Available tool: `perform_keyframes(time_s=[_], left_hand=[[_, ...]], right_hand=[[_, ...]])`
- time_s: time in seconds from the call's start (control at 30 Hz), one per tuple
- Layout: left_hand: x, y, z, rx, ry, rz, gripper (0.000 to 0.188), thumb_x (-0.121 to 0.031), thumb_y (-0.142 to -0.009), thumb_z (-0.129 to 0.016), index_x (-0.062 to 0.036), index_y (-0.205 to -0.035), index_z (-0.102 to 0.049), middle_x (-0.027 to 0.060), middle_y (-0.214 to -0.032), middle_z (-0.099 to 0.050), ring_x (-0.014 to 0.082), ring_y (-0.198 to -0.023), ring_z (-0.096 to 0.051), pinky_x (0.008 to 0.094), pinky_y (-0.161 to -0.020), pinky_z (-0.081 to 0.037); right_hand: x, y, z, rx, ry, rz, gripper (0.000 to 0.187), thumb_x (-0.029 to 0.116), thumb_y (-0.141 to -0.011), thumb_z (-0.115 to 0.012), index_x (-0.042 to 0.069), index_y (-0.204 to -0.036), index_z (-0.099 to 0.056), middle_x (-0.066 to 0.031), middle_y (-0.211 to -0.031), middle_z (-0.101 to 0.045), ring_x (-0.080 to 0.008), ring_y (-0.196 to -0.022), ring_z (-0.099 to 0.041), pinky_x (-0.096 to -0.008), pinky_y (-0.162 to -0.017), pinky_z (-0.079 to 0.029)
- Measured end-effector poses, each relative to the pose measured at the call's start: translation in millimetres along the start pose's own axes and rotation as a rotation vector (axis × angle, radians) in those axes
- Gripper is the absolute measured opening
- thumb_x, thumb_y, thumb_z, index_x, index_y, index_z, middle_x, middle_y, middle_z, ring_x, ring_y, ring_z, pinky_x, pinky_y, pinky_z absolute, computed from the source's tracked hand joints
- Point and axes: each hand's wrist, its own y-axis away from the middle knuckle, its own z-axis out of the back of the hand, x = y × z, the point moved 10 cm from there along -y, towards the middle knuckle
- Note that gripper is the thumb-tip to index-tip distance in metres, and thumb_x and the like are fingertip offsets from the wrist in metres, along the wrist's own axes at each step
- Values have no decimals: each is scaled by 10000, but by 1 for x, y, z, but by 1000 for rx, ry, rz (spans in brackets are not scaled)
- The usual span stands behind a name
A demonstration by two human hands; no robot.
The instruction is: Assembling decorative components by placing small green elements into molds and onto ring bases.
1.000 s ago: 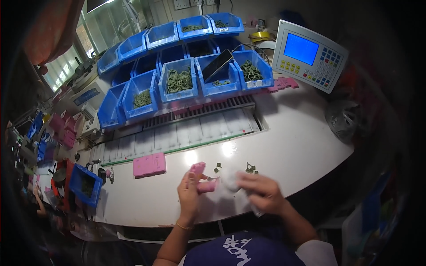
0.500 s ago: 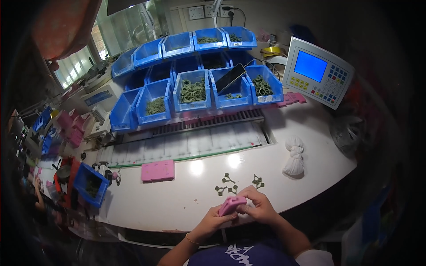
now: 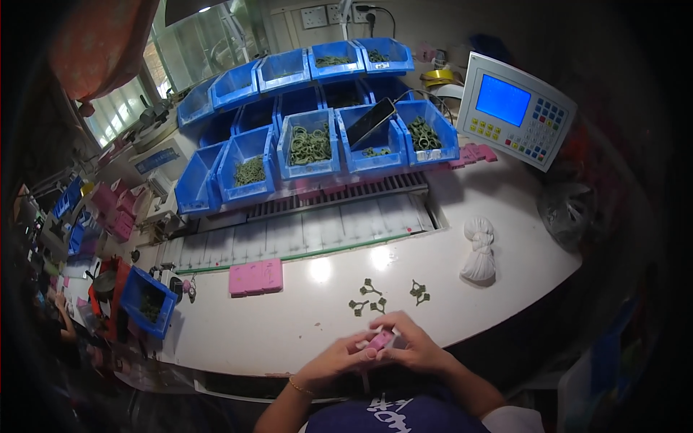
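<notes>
1. White worktable point(image 3: 505, 289) fills the middle, with tiered blue bins point(image 3: 310, 144) at 12 o'clock and a control panel point(image 3: 516, 108) at 2 o'clock.
2. A white cloth bundle point(image 3: 479, 251) lies at 3 o'clock.
3. A pink block point(image 3: 255, 277) lies at 9 o'clock.
4. Left hand point(image 3: 338, 359) and right hand point(image 3: 411, 345), at 6 o'clock, both pinch a small pink piece point(image 3: 380, 339) between them.
5. Small green clips point(image 3: 369, 296) lie just beyond the hands.

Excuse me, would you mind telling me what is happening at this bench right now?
A person at a white worktable holds a small pink block between both hands, left hand and right hand, close to the table's near edge. A few small dark green parts lie loose just beyond the hands, with a white cloth bundle to the right and a pink tray to the left. Blue bins of green parts stand behind.
</notes>
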Motion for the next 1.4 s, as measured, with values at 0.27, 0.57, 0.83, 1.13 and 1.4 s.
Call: perform_keyframes(time_s=[0.27,0.57,0.83,1.13,1.4], left_hand=[[-184,-15,124,-1273,-1056,-503,581,-484,-754,-762,-10,-1065,-635,159,-1023,-633,309,-894,-638,439,-755,-500],[-192,-36,209,-1636,-1302,-181,711,-591,-762,-696,-2,-1140,-569,180,-1102,-566,366,-961,-625,465,-823,-475],[-83,-16,52,-552,-884,-506,182,-156,-840,-739,-39,-977,-757,126,-921,-708,179,-924,-650,304,-836,-502],[-33,-10,28,-431,-66,-446,227,-193,-956,-649,17,-979,-733,59,-915,-718,103,-864,-626,236,-837,-485],[-38,-3,10,-277,-199,-278,240,-162,-960,-621,60,-993,-704,108,-890,-706,119,-751,-622,270,-723,-518]], right_hand=[[-21,12,31,-443,780,-33,244,120,-794,-745,49,-1014,-668,-115,-971,-594,-284,-911,-548,-379,-818,-456],[-23,12,20,-493,942,39,132,105,-812,-715,46,-863,-609,-104,-903,-577,-292,-851,-552,-413,-745,-433],[-18,21,36,-666,423,-59,98,56,-849,-687,17,-890,-608,-132,-914,-607,-299,-789,-609,-379,-680,-503],[6,11,25,-503,158,57,166,90,-867,-703,19,-995,-625,-118,-976,-664,-224,-876,-642,-311,-736,-514],[-28,-5,14,-206,-425,-320,276,122,-950,-645,21,-1203,-595,-42,-970,-660,-54,-802,-600,-223,-712,-491]])
